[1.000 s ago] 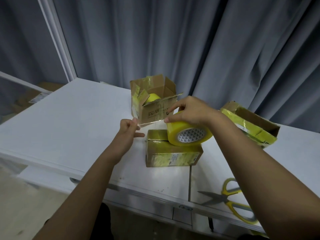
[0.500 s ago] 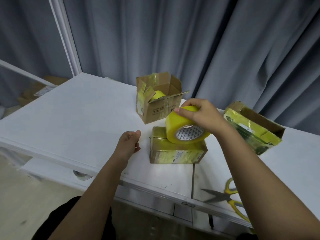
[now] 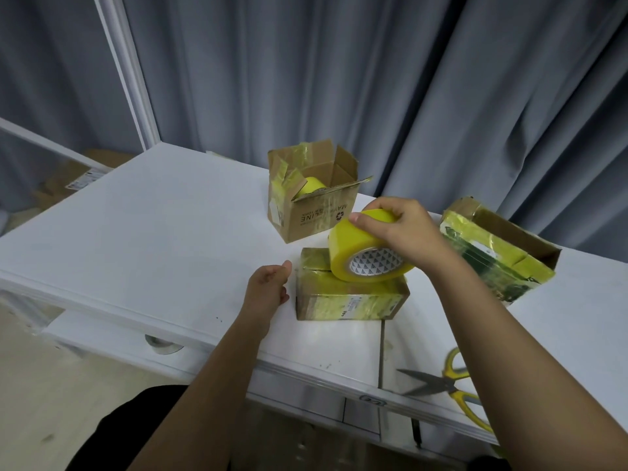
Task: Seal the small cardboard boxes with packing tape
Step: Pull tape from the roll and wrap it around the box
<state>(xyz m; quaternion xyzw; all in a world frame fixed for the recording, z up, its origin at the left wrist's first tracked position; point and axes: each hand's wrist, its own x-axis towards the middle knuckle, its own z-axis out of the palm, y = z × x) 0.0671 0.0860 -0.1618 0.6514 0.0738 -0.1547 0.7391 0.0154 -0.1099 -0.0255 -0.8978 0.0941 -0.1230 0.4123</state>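
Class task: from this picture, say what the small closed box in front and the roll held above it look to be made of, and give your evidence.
Closed box: probably brown cardboard, its top and sides glossy with yellowish tape. Roll, gripped by the right hand: likely translucent yellow plastic film, smooth and shiny, wound on what looks like a printed paper core.

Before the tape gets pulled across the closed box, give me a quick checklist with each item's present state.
1. Right hand grips the tape roll: ok.
2. Roll sits over the closed box: ok.
3. Closed box lies flat on the table: ok.
4. Left hand steadies the box: not ok, it is beside the box's left end, contact unclear.
5. Free tape end found: cannot tell.
6. Scissors on the table near its front edge: ok.
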